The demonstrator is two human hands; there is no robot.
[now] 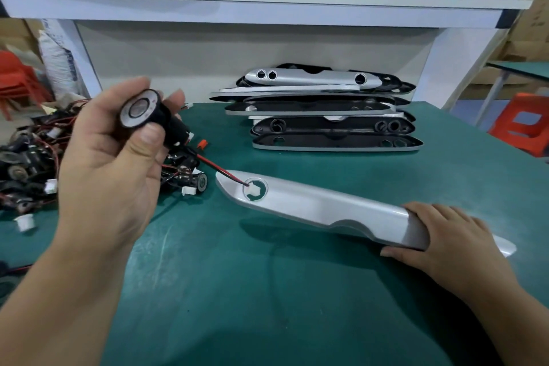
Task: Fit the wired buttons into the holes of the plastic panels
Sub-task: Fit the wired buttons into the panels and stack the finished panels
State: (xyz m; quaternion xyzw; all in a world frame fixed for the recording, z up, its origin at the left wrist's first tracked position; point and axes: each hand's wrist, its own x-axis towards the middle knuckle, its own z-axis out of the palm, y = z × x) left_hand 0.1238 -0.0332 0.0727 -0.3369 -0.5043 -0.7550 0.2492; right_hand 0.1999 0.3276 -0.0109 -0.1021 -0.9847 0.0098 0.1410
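With your left hand [110, 163] pinching the button [142, 111] above the counter's [267, 291] left side and your right hand [439, 235] gripping the panel's [326, 211] right end, feed the plug [252, 189] fully through the hole [263, 196], then seat the button squarely.

Smooth, glossy silver plastic panel [326, 211], 4 o'clock — black plastic button [142, 111], shiny metallic face, 10 o'clock. Matt green table mat [267, 291], scuffed. Stacked panels [335, 128], 1 o'clock — dull black undersides.
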